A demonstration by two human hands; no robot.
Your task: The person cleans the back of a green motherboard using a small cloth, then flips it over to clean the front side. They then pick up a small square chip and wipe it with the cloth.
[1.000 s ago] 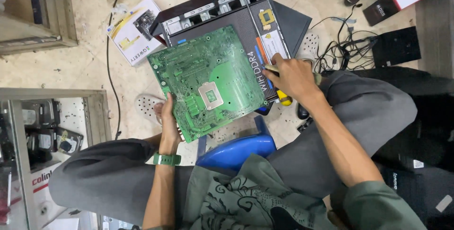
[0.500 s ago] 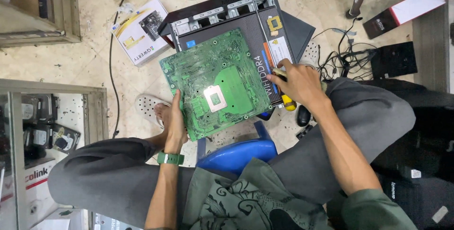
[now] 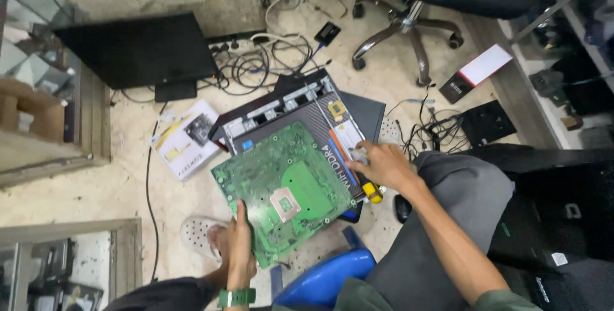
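A green motherboard (image 3: pixel 281 189) is tilted over a dark computer case (image 3: pixel 300 112) that lies on the floor. My left hand (image 3: pixel 240 240) grips the board's near edge from below. My right hand (image 3: pixel 380 167) rests at the board's right side, on the black box (image 3: pixel 342 148) under it, fingers closed on a small pale part. Just below that hand lies a yellow-handled tool (image 3: pixel 372 192).
A flat black monitor (image 3: pixel 137 48) and tangled cables (image 3: pixel 256 61) lie at the back. A white product box (image 3: pixel 185 138) sits left of the case, a blue stool (image 3: pixel 323 279) between my knees. An office chair base (image 3: pixel 409 32) and black boxes (image 3: pixel 489 122) stand to the right.
The view has tipped up, showing more of the floor behind. Both hands keep their places on the motherboard; the board looks slightly more level.
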